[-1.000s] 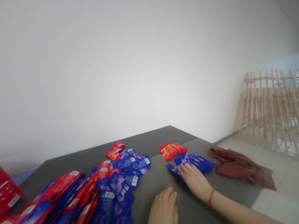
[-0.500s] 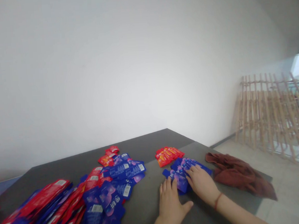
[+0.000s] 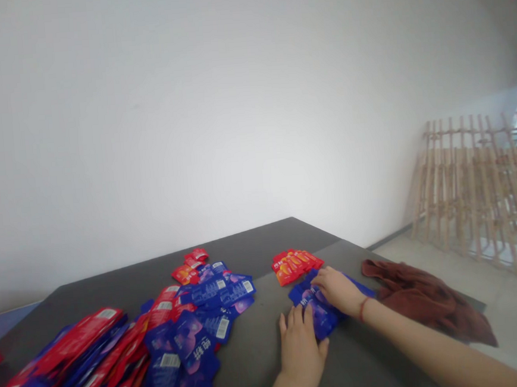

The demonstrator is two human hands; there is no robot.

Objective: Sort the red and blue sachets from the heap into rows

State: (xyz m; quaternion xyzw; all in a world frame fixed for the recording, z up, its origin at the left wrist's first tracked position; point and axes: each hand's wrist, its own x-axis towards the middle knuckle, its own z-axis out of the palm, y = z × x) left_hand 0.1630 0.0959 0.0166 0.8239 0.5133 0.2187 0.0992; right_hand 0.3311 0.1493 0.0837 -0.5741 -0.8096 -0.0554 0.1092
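Observation:
A small fanned group of blue packets (image 3: 320,318) with purple print lies on the dark table (image 3: 254,361). My left hand (image 3: 301,348) rests palm down at the near left edge of this group, fingers apart and holding nothing. From the right, my right hand (image 3: 340,292) reaches over the same packets, its fingers bent and close together at the top of one blue packet; its thumb is hidden. Just beyond lies a row of overlapping red-orange packets (image 3: 296,265), touched by neither hand.
Left of my hands spreads a loose pile of blue packets (image 3: 194,347), with red packets (image 3: 85,329) stacked further left. A crumpled brown cloth (image 3: 428,299) hangs over the table's right edge. Wooden slatted frames (image 3: 477,188) lean near the white wall (image 3: 234,112).
My right hand has shifted up and left over the blue packets, its fingers drawing closer together. My left hand stays at the near edge. The view has turned slightly.

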